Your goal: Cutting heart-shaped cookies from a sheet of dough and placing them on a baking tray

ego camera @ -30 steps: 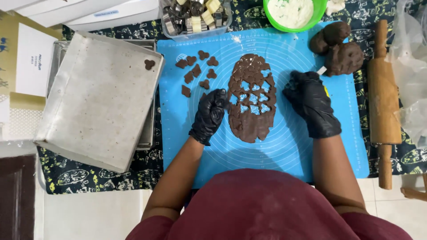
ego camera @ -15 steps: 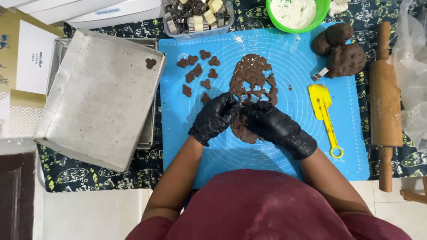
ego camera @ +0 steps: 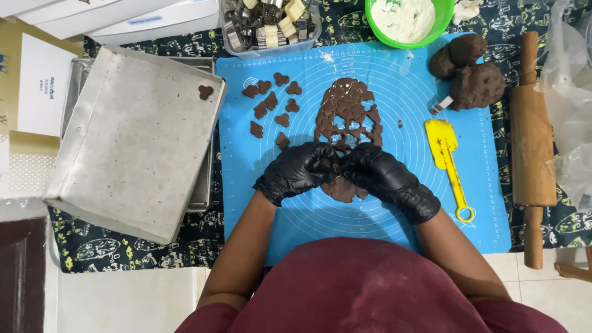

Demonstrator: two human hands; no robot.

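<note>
Here, two gloved hands work the near end of a rolled dough sheet on a blue mat.

The left hand and right hand meet over the dough, fingers curled and pinching at its lower edge, where the sheet is already riddled with cut-outs; exactly what sits between the fingertips I cannot tell. Cut pieces lie apart on the mat to the left, near the tray, probably to keep them from sticking together. One piece rests on the tray. A yellow scraper, spare dough lumps and a rolling pin sit to the right, within easy reach.
</note>
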